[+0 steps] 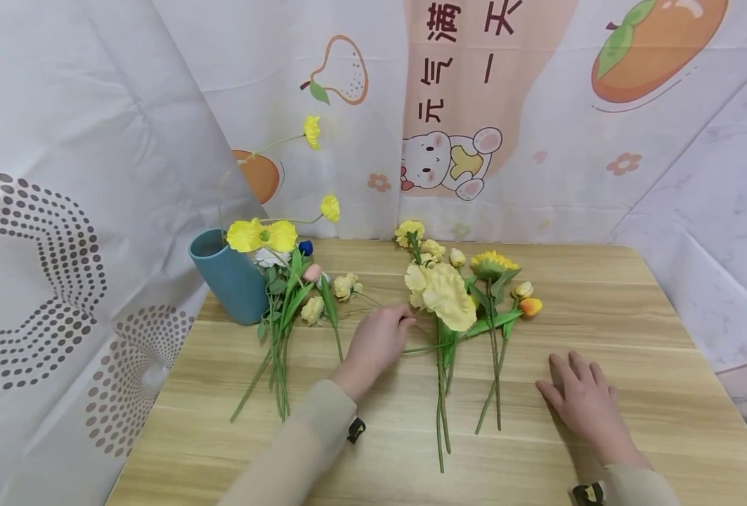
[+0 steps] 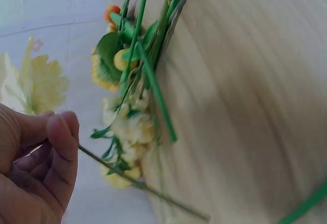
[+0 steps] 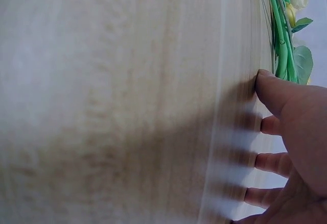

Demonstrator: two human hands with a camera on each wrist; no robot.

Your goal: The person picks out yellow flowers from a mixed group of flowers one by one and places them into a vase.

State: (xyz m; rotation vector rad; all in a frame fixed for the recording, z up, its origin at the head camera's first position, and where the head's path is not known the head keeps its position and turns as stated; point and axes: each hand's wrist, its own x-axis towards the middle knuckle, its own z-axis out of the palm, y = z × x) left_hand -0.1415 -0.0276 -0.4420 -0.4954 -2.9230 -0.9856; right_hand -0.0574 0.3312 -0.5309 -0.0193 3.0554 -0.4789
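Observation:
My left hand [image 1: 378, 341] is over the middle of the table, thumb and fingertips pinching a thin flower stem [image 2: 143, 187] that slants down in the left wrist view. Close by in the head view is a large pale yellow bloom [image 1: 450, 296]; whether it belongs to that stem I cannot tell. Two small cream flowers [image 1: 313, 310] lie left of the hand. My right hand [image 1: 585, 404] rests on the wooden table with its fingers spread, holding nothing, to the right of a sunflower [image 1: 493, 265] and an orange-yellow tulip [image 1: 530, 306].
A blue vase [image 1: 237, 284] stands tilted-looking at the table's back left. Yellow poppies [image 1: 262, 236], a pink tulip bud [image 1: 313, 273] and several green stems are beside it. A printed curtain [image 1: 360, 140] hangs behind the table [image 1: 658, 365].

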